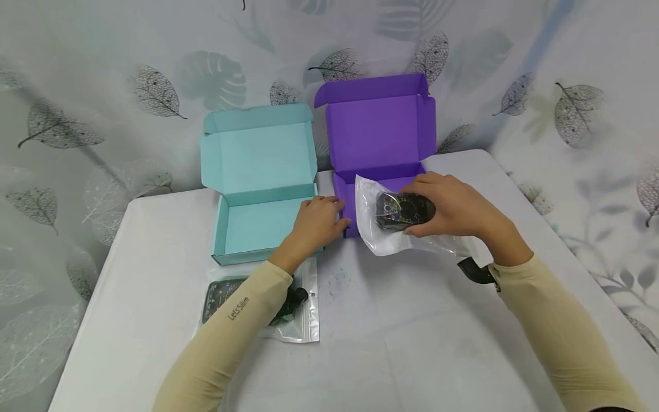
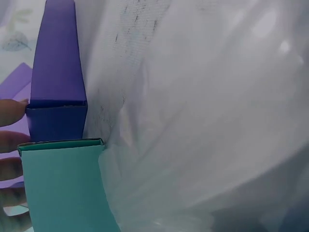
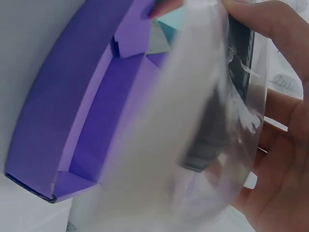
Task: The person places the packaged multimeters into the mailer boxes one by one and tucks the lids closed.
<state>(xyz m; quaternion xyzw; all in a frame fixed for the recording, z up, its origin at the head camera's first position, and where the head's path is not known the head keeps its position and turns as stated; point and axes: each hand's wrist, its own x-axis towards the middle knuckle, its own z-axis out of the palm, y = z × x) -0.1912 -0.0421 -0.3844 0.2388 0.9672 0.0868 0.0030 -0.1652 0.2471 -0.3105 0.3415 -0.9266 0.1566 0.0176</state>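
Observation:
A clear plastic bag [image 1: 366,209] holding a black multimeter with a round dial [image 1: 407,210] hangs over the front of the open purple box [image 1: 378,134]. My right hand [image 1: 455,206] grips the multimeter through the bag, thumb on the near side and fingers across the far side. At the purple box's left front corner, my left hand [image 1: 318,222] rests with spread fingers over the teal box's right wall. Its thumb touches the purple wall [image 2: 58,58] in the left wrist view. The teal box [image 1: 265,229] stands open with its lid up.
A second clear bag [image 1: 311,309] with another dark device and black cable lies in front of the teal box, partly under the left sleeve [image 1: 231,337]. Both boxes stand at the back of the white table [image 1: 401,343], before a leaf-patterned cloth [image 1: 216,34].

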